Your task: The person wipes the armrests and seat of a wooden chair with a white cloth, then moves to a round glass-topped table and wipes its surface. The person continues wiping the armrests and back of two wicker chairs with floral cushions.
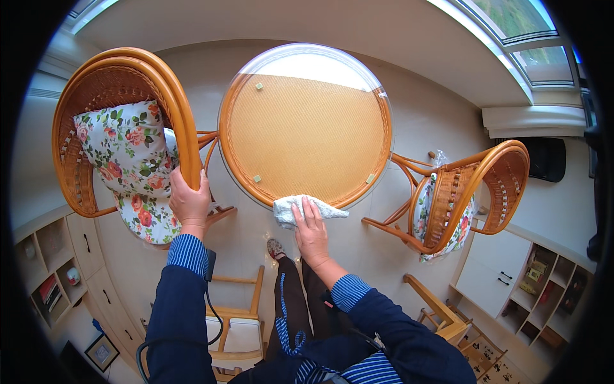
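Observation:
My left hand [189, 199] grips the curved rattan arm of a wicker chair [184, 120] at the left. On that chair rest a floral cushion [127, 144] and a matching seat pad [144, 218]. Under the fingers of my right hand [312, 230] lies a pale, bunched cloth [312, 209], at the near rim of a round glass-topped wicker table [307, 134]. The cloth partly overhangs the glass edge. Small square pads [259, 86] show under the glass, and bright light reflects off its far part.
A second wicker chair [446, 206] with floral cushions stands at the right. Wooden chairs [240, 312] are near my legs, with a wooden frame [441, 312] at the lower right. Shelved cabinets [489, 269] line both sides; a low wall [288, 24] runs beyond the table.

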`<state>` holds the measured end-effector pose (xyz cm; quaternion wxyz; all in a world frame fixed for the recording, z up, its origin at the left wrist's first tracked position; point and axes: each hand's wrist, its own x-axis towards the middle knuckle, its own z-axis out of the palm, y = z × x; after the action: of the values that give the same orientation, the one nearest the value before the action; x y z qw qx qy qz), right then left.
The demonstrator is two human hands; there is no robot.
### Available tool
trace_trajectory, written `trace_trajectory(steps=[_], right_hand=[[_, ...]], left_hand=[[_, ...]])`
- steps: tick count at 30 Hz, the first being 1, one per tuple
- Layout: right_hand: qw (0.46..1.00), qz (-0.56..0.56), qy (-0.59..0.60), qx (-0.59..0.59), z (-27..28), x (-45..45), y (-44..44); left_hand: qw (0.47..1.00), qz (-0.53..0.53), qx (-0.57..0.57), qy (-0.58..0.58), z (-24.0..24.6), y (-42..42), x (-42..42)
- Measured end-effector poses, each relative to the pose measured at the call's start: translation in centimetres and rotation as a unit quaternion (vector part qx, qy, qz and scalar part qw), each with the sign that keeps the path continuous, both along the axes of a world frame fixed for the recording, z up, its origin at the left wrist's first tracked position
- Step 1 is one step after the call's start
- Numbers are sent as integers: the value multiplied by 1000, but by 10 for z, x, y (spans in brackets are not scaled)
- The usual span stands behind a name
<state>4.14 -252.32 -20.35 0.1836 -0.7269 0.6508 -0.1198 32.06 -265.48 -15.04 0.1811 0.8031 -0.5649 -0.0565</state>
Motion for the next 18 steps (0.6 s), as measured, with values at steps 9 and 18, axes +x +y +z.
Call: trace_trajectory(steps=[9, 18], right_hand=[[986, 24, 160, -32, -13, -127, -46], [973, -151, 166, -50, -54, -155, -140]], left_hand=[[1000, -10, -21, 12, -2, -1, 2], [1000, -10, -21, 14, -2, 0, 1]])
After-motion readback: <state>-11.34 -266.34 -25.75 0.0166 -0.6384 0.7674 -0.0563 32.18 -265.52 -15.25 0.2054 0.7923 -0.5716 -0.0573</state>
